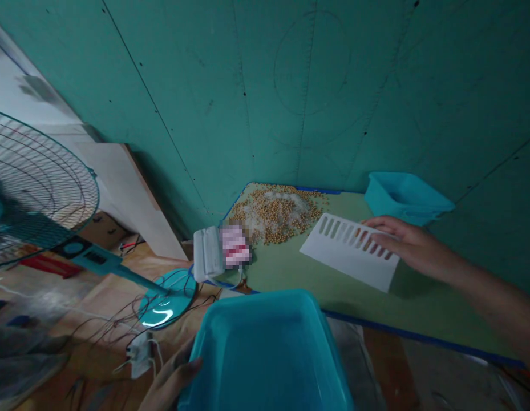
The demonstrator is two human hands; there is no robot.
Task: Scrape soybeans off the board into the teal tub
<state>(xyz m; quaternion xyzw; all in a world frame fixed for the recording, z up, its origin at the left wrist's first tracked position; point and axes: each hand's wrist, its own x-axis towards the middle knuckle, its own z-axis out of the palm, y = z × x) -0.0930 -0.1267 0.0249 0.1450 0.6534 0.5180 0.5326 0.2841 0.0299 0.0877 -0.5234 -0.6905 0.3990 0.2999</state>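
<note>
My left hand [174, 374] is closed on the left wall of a teal plastic bin [305, 308], with the thumb over the rim. The bin is in front of the table's near edge, and its visible inside holds nothing. Over the table, my right hand [395, 237] grips a white slotted board [346, 265] by its far edge, its fingers partly hidden behind the slots. Left of the board, a pile of small round tan beans or pellets [282, 220] mixed with whitish material lies on the green tabletop [286, 271].
A second teal bin [410, 194] stands at the table's back right, against the green wall [316, 85]. A white device [207, 254] with a blurred pinkish screen sits at the left corner. A teal fan [42, 188], loose cables and a power strip [140, 354] are to the left.
</note>
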